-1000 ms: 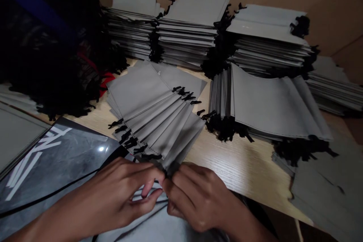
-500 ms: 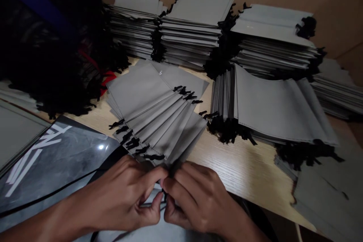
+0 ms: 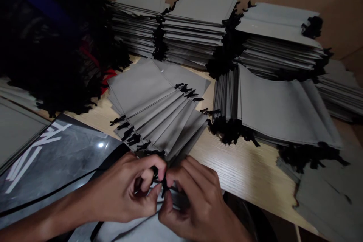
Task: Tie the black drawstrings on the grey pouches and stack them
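Observation:
Close to the table's front edge, my left hand (image 3: 127, 191) and my right hand (image 3: 197, 198) meet. Between their bent fingers is a short black cord (image 3: 164, 188), pinched from both sides. Whether it is being knotted or pulled apart I cannot make out. Grey fabric (image 3: 133, 228) lies below the hands, mostly covered by them. Just beyond the fingers, a fan of grey flat pouches (image 3: 147, 90) overlaps on the table, with black cord ends (image 3: 127, 134) sticking out at the corners.
Tall stacks of grey pouches (image 3: 194, 32) line the back. More pouches (image 3: 272, 109) stand and lie at the right. A big bundle of black cords (image 3: 56, 64) fills the left. In front of it lies a clear plastic sheet (image 3: 82, 147) with white strips (image 3: 25, 166) on it.
The fingers of both hands have opened out slightly around the black cord, so more of it shows. The hands stay together, and the pouches lie as before while the view shifts a little.

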The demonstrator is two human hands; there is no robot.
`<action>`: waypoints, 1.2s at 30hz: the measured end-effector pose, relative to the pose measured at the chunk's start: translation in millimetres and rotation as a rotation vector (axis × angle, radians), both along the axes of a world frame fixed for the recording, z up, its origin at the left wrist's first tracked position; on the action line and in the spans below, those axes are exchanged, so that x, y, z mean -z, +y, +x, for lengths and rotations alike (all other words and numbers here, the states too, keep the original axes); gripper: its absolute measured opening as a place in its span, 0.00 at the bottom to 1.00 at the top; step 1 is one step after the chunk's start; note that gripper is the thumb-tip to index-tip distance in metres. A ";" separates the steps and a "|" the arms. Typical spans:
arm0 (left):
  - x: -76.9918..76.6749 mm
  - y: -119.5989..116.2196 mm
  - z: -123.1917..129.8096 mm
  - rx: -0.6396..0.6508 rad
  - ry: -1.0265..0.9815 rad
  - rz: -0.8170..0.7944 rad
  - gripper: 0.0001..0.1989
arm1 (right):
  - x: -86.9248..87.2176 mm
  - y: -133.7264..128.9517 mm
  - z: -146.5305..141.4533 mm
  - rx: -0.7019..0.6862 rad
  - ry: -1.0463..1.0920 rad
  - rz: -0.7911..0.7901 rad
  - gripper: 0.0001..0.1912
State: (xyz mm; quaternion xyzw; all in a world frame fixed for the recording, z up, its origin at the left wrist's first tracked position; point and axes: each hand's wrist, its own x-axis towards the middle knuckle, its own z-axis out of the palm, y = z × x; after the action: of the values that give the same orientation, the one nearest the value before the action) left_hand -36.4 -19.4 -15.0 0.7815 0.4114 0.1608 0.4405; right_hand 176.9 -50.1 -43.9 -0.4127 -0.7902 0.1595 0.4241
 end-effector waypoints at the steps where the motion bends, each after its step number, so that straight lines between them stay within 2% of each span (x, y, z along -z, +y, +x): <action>1: -1.0 -0.9 -0.5 -0.017 0.012 -0.023 0.11 | -0.8 -0.2 -0.3 0.005 0.013 -0.012 0.09; 4: -6.1 -7.4 -3.7 -0.089 0.080 -0.068 0.09 | -3.1 -2.1 -0.8 0.018 0.017 -0.046 0.07; 7: -6.9 -20.1 -9.7 -0.160 0.077 -0.089 0.16 | -4.3 -4.3 -1.1 0.025 0.006 -0.083 0.05; 10: 0.8 -35.1 -14.8 -0.258 0.045 -0.083 0.20 | -3.7 -5.4 -1.2 0.005 0.027 -0.104 0.05; 15: 14.0 -48.5 -17.6 -0.400 -0.058 -0.171 0.14 | -4.5 -4.6 3.4 -0.063 -0.005 -0.145 0.05; 19: 15.1 -51.4 -21.1 -0.380 -0.030 -0.241 0.17 | -10.9 2.1 9.2 -0.107 -0.183 -0.103 0.10; 24: 16.0 -53.2 -24.7 -0.339 -0.032 -0.221 0.21 | -14.1 12.3 9.4 -0.127 -0.351 0.021 0.11; 31: 13.1 -52.3 -22.8 -0.396 -0.089 -0.217 0.09 | -1.7 15.8 5.0 -0.192 -0.295 0.155 0.09; 36: 10.8 -50.1 -22.0 -0.444 -0.206 -0.296 0.08 | 3.7 18.0 2.7 -0.204 -0.251 0.212 0.07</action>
State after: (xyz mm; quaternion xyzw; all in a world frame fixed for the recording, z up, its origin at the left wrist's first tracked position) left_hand -58.4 -69.5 -25.8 0.5792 0.5447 0.2700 0.5432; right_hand 179.5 -32.1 -47.6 -0.3001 -0.8871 0.0649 0.3446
